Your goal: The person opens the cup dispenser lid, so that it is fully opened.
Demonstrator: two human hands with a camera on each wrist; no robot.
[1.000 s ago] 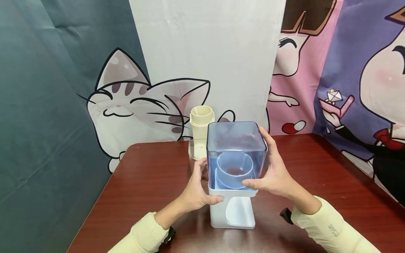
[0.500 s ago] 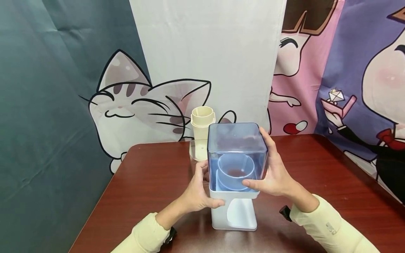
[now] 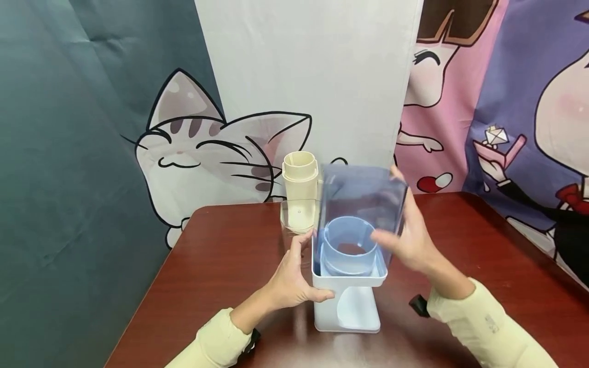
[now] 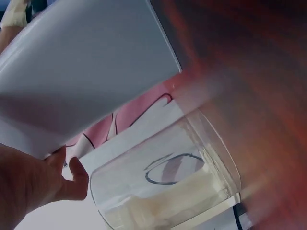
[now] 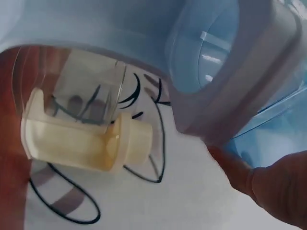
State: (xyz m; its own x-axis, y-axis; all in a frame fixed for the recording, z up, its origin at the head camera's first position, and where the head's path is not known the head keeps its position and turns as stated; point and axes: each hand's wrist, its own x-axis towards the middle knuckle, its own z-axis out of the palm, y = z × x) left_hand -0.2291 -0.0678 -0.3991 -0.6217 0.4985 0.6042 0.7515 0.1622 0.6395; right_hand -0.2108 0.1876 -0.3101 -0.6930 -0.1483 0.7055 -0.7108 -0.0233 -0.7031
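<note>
My left hand (image 3: 287, 278) grips the left side of a white stand (image 3: 326, 313) with a square tray top, its thumb across the tray's front rim. A round blue collar (image 3: 349, 263) rises inside the tray. My right hand (image 3: 414, 237) holds a see-through blue square cover (image 3: 356, 194) by its right side, thumb on the front face. The cover is blurred and tilted, raised off the tray's front rim. In the left wrist view, my left hand (image 4: 33, 179) is at the stand's smooth pale panel (image 4: 81, 62). In the right wrist view, my right hand (image 5: 278, 187) shows below the white tray.
Behind the stand, on the dark red table (image 3: 230, 245), are a cream tube-shaped holder (image 3: 300, 174) and a clear container (image 3: 287, 217). A cartoon-printed cloth (image 3: 354, 87) hangs behind the table. The table's left edge (image 3: 152, 278) runs toward the front.
My right hand has lifted the blue cover up and to the right, so it tilts off the tray. My left hand keeps its grip on the stand. The whole view shifts slightly.
</note>
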